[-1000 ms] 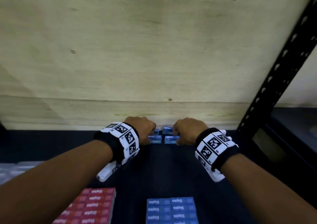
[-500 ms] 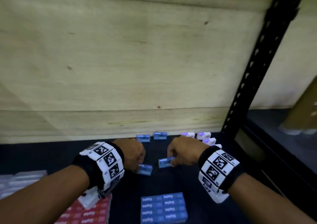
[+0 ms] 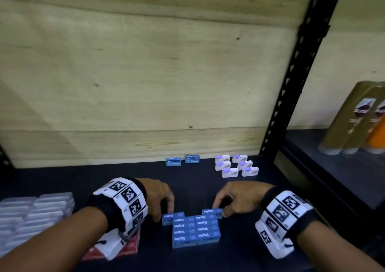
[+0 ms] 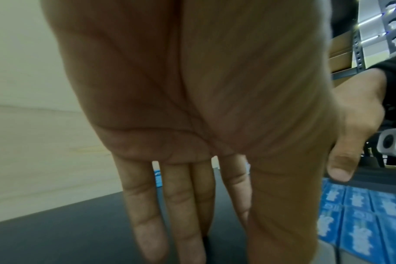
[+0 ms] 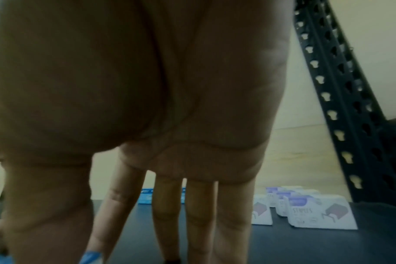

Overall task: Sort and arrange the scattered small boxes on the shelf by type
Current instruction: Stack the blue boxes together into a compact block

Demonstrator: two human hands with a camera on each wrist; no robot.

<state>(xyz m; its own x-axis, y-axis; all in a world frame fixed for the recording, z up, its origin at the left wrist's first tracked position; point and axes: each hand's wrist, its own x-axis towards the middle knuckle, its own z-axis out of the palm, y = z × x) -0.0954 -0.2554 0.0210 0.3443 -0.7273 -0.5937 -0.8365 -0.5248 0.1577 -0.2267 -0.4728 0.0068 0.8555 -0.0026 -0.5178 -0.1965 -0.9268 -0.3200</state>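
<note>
Item: blue boxes, shelf point(image 3: 62, 180). Our left hand point(image 3: 158, 196) and right hand point(image 3: 235, 196) each pinch one blue box point(image 3: 171, 217) point(image 3: 211, 211) at the blue stack point(image 3: 195, 232)'s far corners. We should square edges flush, then release gently.

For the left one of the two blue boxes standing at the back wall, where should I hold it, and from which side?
Take the left blue box by its two short ends, coming from above. It stands upright on a long edge with free space on its left, but the gap to the right blue box is narrow. This is a judgement.
</note>
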